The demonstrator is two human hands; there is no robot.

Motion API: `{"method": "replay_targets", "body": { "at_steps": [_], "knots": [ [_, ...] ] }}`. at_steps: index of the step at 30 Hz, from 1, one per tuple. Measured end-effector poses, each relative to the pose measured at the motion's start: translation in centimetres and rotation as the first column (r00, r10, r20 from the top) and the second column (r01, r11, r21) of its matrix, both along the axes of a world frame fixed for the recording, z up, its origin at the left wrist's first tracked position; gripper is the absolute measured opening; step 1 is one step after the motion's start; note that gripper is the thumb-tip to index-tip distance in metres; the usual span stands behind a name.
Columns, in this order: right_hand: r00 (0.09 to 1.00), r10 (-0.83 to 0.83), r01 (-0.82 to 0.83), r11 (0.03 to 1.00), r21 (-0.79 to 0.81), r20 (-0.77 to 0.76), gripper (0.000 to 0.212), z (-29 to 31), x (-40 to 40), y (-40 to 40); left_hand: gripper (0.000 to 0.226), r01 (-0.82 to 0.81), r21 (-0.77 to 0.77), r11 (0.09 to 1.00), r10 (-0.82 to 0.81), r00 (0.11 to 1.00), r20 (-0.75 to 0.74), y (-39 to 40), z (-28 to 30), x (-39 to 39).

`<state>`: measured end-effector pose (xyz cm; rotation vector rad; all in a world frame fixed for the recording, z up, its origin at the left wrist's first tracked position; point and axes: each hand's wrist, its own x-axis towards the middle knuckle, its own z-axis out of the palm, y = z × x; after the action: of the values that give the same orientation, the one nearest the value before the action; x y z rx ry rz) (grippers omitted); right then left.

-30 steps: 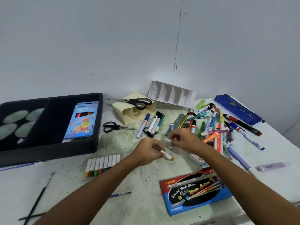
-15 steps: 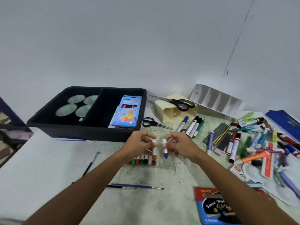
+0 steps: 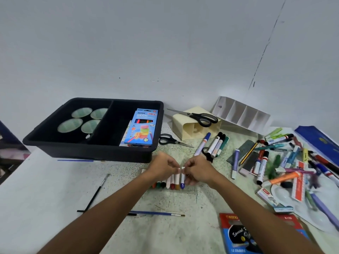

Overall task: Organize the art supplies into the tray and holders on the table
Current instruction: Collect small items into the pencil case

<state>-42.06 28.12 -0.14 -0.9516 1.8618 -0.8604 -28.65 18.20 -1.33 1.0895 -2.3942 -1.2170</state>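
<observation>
The speckled, paint-stained table [image 3: 165,202] runs to the grey wall at the back, with open room at the left beside two thin brushes. The black plastic divided tray [image 3: 95,151] sits back left, near the wall. Just in front of it lies a row of short white-wrapped crayons [image 3: 168,183]. The left hand [image 3: 163,166] pinches one crayon top; the right hand [image 3: 197,170] pinches the blue-tipped crayon [image 3: 182,180] at the row's right end.
</observation>
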Motion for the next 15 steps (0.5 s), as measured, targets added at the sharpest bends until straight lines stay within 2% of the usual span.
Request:
{"method": "replay_targets", "body": {
  "at_steps": [4, 6, 8, 10, 13, 15],
  "knots": [
    [0.999, -0.024, 0.024, 1.000, 0.011, -0.024, 0.012, -0.3, 0.5, -0.2, 0.017, 0.084, -0.139, 0.987, -0.076, 0.995, 0.060, -0.2, -0.5, 0.2],
    [0.998, -0.031, 0.033, 0.999, 0.019, -0.054, 0.012, -0.4, 0.6, -0.3, 0.022, 0.122, -0.272, 0.954, -0.098, 0.990, 0.100, 0.0, -0.7, 0.5],
    [0.997, -0.030, 0.032, 0.999, 0.027, -0.075, 0.010, -0.4, 0.8, -0.3, 0.026, 0.172, -0.406, 0.898, -0.138, 0.984, 0.111, 0.3, -0.8, 0.9],
    [0.996, -0.029, 0.031, 0.999, 0.031, -0.086, 0.008, -0.5, 0.9, -0.2, 0.027, 0.275, -0.500, 0.821, -0.252, 0.961, 0.115, 0.4, -0.8, 1.7],
    [0.995, -0.040, 0.043, 0.999, 0.021, -0.092, 0.011, -0.7, 1.0, -0.1, 0.034, 0.441, -0.574, 0.690, -0.427, 0.888, 0.168, 0.1, -1.0, 3.3],
    [0.995, -0.052, 0.053, 0.999, 0.011, -0.083, 0.012, -0.7, 1.0, 0.0, 0.040, 0.505, -0.591, 0.629, -0.474, 0.852, 0.222, -0.1, -1.3, 4.4]
  ]
}}
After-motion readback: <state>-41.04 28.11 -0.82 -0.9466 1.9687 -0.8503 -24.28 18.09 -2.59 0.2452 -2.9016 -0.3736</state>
